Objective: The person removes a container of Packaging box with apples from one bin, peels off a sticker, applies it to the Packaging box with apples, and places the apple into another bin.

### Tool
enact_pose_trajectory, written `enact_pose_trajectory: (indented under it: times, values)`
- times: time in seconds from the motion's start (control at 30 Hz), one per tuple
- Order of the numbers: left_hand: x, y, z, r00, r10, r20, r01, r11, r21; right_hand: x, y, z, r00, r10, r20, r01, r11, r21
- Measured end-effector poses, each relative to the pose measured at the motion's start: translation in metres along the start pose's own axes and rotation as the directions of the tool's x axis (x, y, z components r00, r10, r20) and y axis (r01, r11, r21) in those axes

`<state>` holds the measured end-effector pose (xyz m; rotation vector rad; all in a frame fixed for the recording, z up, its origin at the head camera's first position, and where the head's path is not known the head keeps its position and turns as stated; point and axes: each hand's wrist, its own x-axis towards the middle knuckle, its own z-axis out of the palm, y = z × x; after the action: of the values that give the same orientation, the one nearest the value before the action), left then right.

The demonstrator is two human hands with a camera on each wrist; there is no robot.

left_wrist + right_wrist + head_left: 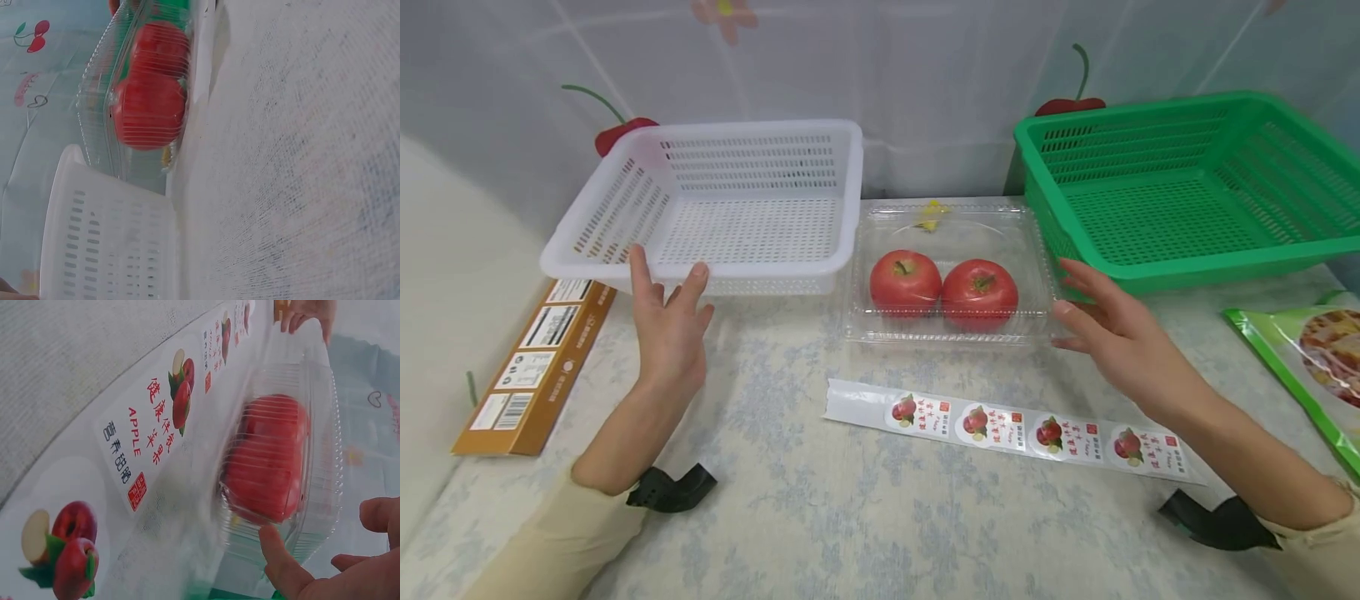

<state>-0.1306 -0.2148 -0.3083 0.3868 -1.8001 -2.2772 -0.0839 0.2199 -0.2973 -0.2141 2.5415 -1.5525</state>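
Note:
A clear plastic clamshell box (951,325) stands between two baskets, its lid down over two red apples (905,283). My left hand (670,337) is at the front rim of the white basket (737,271), fingers spread and holding nothing; whether they touch the rim, I cannot tell. By the box's right side, my right hand (1112,337) has its fingers loosely extended. In the right wrist view, one fingertip (270,537) overlaps the box's near end; contact is unclear. A strip of apple stickers (992,427) lies in front of the box.
On the right stands a green basket (1142,273), with a green food packet (1292,367) in front of it. An orange-brown carton (538,367) lies at the left, partly under the white basket. A patterned cloth (850,517) covers the table, and a printed curtain (940,83) hangs behind.

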Motion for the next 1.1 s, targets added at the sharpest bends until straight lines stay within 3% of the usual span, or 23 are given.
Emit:
enact_pose_trajectory:
  times: [0.17,0.33,0.43,0.5,0.57,0.63,0.7,0.87,0.97,1.1]
  values:
    - [-0.007,-0.002,0.002,0.999,0.001,-0.042,-0.001,1.000,-0.003,-0.018,-0.008,0.002,0.985,-0.149,-0.092,0.131,0.975,-0.180]
    - [-0.018,-0.004,0.010,0.988,0.036,-0.153,-0.039,0.999,-0.015,-0.031,-0.019,0.010,0.958,-0.237,-0.162,0.201,0.957,-0.208]
    - [-0.026,-0.006,0.016,0.986,0.095,-0.139,-0.096,0.995,-0.001,-0.034,-0.024,0.016,0.932,-0.318,-0.175,0.280,0.936,-0.214]
    - [-0.034,-0.010,0.020,0.983,0.175,-0.062,-0.169,0.982,0.085,-0.036,-0.026,0.022,0.910,-0.381,-0.165,0.341,0.912,-0.228]
    - [-0.042,-0.013,0.024,0.964,0.257,0.064,-0.265,0.945,0.190,-0.037,-0.027,0.029,0.892,-0.436,-0.118,0.397,0.881,-0.258]
    - [-0.052,-0.015,0.028,0.929,0.313,0.196,-0.360,0.885,0.296,-0.038,-0.027,0.039,0.880,-0.471,-0.058,0.440,0.856,-0.273]
    - [-0.060,-0.015,0.032,0.888,0.320,0.329,-0.435,0.816,0.382,-0.037,-0.026,0.049,0.881,-0.473,0.014,0.458,0.845,-0.278]
    - [-0.073,-0.018,0.040,0.814,0.135,0.564,-0.456,0.750,0.479,-0.028,-0.025,0.073,0.899,-0.412,0.146,0.436,0.863,-0.253]
    - [-0.075,-0.024,0.042,0.783,0.034,0.621,-0.442,0.733,0.517,-0.020,-0.023,0.087,0.894,-0.392,0.216,0.437,0.868,-0.234]
    - [-0.075,-0.031,0.044,0.745,-0.052,0.665,-0.455,0.690,0.563,-0.010,-0.022,0.105,0.885,-0.356,0.299,0.433,0.866,-0.250]
